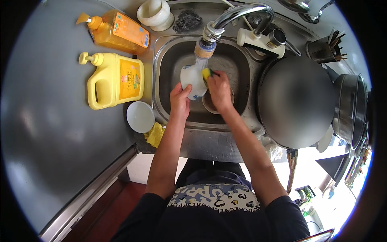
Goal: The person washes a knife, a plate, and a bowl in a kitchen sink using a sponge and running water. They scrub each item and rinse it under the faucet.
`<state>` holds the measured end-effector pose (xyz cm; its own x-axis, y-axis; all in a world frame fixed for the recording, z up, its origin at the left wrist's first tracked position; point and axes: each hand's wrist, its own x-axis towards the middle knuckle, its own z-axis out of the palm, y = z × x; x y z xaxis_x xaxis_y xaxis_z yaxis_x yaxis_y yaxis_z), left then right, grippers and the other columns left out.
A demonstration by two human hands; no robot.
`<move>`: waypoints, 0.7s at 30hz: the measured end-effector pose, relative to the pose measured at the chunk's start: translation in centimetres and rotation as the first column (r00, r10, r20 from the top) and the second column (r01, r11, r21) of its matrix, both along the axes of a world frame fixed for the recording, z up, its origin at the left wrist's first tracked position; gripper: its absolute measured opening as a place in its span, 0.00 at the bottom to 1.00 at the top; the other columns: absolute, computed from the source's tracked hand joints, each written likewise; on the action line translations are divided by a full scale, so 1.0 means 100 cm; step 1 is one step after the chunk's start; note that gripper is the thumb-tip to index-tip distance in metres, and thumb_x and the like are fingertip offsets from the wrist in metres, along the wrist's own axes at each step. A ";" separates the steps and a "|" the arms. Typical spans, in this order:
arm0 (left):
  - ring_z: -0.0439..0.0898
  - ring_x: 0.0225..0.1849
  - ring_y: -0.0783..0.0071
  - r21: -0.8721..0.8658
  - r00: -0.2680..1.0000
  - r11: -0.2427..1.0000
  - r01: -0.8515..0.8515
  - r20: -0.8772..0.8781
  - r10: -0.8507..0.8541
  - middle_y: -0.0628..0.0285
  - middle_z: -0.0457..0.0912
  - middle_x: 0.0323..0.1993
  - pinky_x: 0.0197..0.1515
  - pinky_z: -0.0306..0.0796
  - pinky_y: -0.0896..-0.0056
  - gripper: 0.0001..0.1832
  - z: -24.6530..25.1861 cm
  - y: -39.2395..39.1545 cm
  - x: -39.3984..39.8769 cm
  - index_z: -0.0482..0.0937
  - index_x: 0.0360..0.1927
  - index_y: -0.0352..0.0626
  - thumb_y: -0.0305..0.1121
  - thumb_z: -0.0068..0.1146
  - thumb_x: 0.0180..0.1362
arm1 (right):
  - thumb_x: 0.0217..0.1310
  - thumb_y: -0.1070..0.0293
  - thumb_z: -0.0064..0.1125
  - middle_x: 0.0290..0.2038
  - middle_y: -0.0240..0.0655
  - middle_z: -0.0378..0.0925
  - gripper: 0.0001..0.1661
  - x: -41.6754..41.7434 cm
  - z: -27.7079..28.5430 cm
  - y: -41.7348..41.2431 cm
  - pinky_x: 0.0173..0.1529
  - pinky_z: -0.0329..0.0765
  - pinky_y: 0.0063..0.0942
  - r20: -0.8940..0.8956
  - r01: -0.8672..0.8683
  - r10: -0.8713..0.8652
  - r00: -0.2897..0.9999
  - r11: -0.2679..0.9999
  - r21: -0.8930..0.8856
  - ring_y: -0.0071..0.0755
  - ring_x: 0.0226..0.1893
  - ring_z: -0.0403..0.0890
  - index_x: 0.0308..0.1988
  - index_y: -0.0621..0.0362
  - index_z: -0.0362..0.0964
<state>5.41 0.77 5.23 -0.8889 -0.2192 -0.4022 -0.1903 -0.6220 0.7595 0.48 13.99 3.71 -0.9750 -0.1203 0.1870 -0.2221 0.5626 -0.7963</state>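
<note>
My left hand (180, 98) grips a white bowl with blue decoration (191, 83) by its near left side, tilted on its side over the sink. Pinched in my right hand (219, 90) is a yellow and green scrub sponge (207, 73), at the bowl's right side. Water streams from the faucet's filter nozzle (205, 50) onto the top of the bowl. Below my right hand, another bowl (209, 104) sits in the stainless steel sink (172, 51), partly hidden by that hand.
Left of the sink are an orange pump bottle (121, 31), a yellow detergent jug (116, 80), a white bowl (140, 117) and a yellow cloth (155, 134). A mortar (155, 15) and steel wool (187, 20) stand behind. A large dark round pan or lid (296, 103) and a utensil holder (320, 50) lie right.
</note>
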 end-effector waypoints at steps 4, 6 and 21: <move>0.73 0.38 0.82 -0.210 0.993 0.977 0.025 0.117 0.000 0.67 0.77 0.34 0.41 0.65 0.81 0.11 0.004 0.001 0.005 0.75 0.41 0.35 0.21 0.51 0.52 | 0.50 0.68 0.53 0.45 0.48 0.69 0.16 0.018 0.056 -0.030 0.51 0.68 0.38 -0.202 -0.192 0.219 0.955 0.971 0.145 0.48 0.46 0.70 0.42 0.57 0.74; 0.72 0.37 0.82 -0.286 0.987 0.944 0.163 0.050 -0.155 0.67 0.77 0.33 0.41 0.65 0.81 0.10 0.003 -0.003 0.012 0.75 0.39 0.35 0.22 0.52 0.52 | 0.52 0.64 0.52 0.43 0.47 0.71 0.16 0.000 0.050 -0.033 0.50 0.68 0.37 -0.016 -0.272 0.287 0.958 0.924 0.270 0.47 0.45 0.71 0.43 0.54 0.74; 0.77 0.39 0.75 -0.067 0.739 0.741 0.668 0.173 -0.651 0.62 0.79 0.38 0.45 0.69 0.73 0.18 0.029 -0.032 -0.005 0.75 0.42 0.35 0.27 0.62 0.46 | 0.54 0.63 0.47 0.30 0.47 0.77 0.11 -0.049 0.013 -0.009 0.33 0.74 0.39 -0.017 -0.523 0.537 0.843 0.827 0.207 0.49 0.27 0.77 0.35 0.52 0.74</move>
<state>4.88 -2.41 8.12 -0.7695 0.3498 -0.5343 -0.6205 -0.2116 0.7551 -4.37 13.13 5.02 -0.7356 -0.6544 0.1751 -0.5814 0.4773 -0.6590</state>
